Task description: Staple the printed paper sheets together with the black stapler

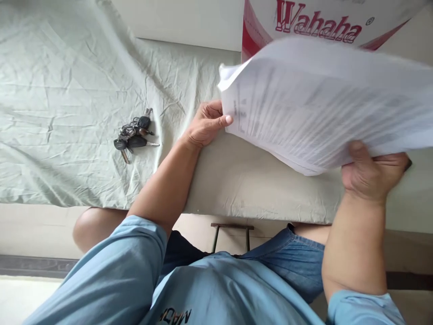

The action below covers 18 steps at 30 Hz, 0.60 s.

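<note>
A stack of printed paper sheets is held up over the table, bowed and tilted, its print blurred. My left hand pinches the left edge, thumb on the printed side and fingers behind. At the lower right edge, my right hand grips the sheets with its thumb on top; the other fingers are partly hidden under the paper. A small dark thing shows by the right fingertips, too unclear to name.
A bunch of keys lies on the wrinkled pale green cloth to the left. Behind the papers stands a white and red carton marked "Wahaha". The table's front edge runs just above my lap, with a stool-like frame beneath.
</note>
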### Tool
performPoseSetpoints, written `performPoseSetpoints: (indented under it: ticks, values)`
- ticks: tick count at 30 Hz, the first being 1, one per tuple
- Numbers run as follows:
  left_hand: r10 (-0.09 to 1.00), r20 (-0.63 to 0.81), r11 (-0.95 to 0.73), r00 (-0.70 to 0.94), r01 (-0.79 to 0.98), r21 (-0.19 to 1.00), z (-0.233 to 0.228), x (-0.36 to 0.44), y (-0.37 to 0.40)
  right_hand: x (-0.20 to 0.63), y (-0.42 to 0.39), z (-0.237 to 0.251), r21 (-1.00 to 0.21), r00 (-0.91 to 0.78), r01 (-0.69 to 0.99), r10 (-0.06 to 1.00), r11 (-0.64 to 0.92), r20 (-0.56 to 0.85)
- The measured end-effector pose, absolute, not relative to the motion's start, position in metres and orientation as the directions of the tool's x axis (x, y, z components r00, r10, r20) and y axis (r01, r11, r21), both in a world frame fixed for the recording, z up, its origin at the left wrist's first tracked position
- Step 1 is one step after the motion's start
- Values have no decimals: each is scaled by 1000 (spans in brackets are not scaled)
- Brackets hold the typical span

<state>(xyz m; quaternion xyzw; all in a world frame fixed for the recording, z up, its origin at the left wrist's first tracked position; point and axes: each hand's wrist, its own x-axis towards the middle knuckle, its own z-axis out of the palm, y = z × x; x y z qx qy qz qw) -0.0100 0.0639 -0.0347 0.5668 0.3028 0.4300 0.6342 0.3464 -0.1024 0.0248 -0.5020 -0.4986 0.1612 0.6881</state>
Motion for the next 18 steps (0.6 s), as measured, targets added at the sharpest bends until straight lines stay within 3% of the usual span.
performPoseSetpoints:
  ticks: [4, 9, 13, 18]
  values:
    - [895, 101, -42, 434, -143, 989, -40, -5, 62, 340, -107, 20, -939, 342, 258, 887, 229, 310]
    - [933, 141, -73, 331, -209, 975, -41, -7, 65, 343, -104, 18, -902, 386, 226, 816, 368, 430]
    - [930, 108, -51, 352, -167, 985, -37, -8, 68, 348, -111, 18, -963, 292, 170, 923, 209, 252]
    - [914, 88, -60, 397, -81, 995, -33, -4, 63, 352, -114, 10, -953, 285, 295, 946, 67, 154]
